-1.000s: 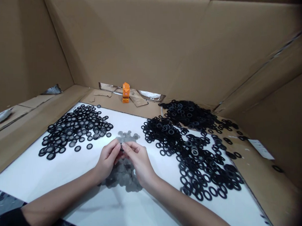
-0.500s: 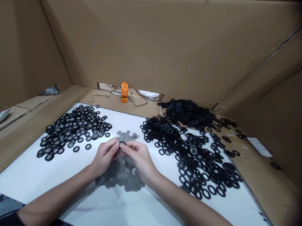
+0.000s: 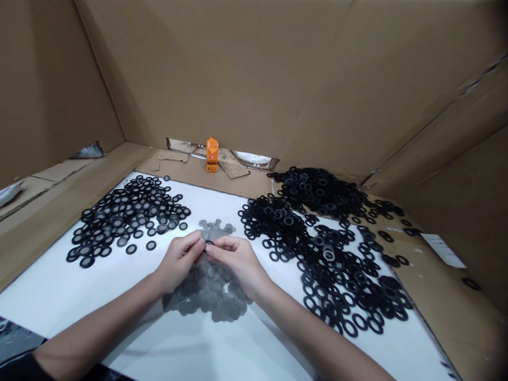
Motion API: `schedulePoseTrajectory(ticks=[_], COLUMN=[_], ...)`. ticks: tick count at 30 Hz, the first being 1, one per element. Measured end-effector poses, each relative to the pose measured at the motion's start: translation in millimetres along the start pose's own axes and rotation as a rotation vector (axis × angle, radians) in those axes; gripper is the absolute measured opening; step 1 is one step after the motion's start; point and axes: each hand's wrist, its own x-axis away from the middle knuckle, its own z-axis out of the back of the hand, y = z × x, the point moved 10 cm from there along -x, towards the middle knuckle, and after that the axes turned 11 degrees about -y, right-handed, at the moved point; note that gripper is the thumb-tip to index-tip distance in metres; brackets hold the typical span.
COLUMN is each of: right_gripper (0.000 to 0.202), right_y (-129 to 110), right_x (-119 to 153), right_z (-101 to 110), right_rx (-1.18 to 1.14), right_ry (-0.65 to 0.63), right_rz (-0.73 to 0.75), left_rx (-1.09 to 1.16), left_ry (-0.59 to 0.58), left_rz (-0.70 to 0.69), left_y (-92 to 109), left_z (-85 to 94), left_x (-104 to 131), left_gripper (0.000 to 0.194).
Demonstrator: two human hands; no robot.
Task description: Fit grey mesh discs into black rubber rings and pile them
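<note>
Apparently I'm at a close two-handed step, a flat black ring (image 3: 208,243) pinched between the fingers of my left hand (image 3: 182,261) and right hand (image 3: 237,260) over thin round grey discs (image 3: 223,310), likely calling for even thumb pressure next.

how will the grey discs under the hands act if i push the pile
They'd probably slide and fan out rather than roll, since the grey discs mostly lie flat and overlap. Each is likely light, as they look thin. The white surface looks smooth, so it may give little grip.
</note>
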Motion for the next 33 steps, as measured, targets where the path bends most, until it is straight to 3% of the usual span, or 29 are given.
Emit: schedulePoseTrajectory(ticks=[4, 14, 22, 26, 29, 33], right_gripper=[0.018, 0.016, 0.023, 0.02, 0.018, 0.022], right_y=[-3.4, -8.3, -12.8, -16.1, -16.1, 5.2], right_x=[-1.1, -0.4, -2.3, -4.8, -4.1, 0.2], right_z=[5.4, 6.1, 7.6, 11.6, 12.6, 3.1], right_rx=[0.076, 0.21, 0.406, 0.444, 0.341, -0.164], right_ry=[-0.009, -0.004, -0.107, -0.118, -0.098, -0.1], right_rz=[-0.018, -0.015, -0.055, -0.055, -0.048, -0.138], left_rx=[0.009, -0.177, -0.244, -0.18, -0.106, -0.024], left_ry=[-0.014, 0.08, 0.032, -0.096, -0.149, -0.049], left_rz=[-0.003, -0.038, -0.08, -0.015, 0.024, 0.051], left_y=[4.3, 15.9, 18.3, 13.0, 9.5, 4.4], left_z=[-1.5, 8.7, -1.5, -7.8, -10.5, -5.2], left_x=[-0.2, 4.6, 0.6, -6.5, -8.6, -4.9], left_gripper=[0.04, 0.04, 0.037, 0.041, 0.038, 0.038])
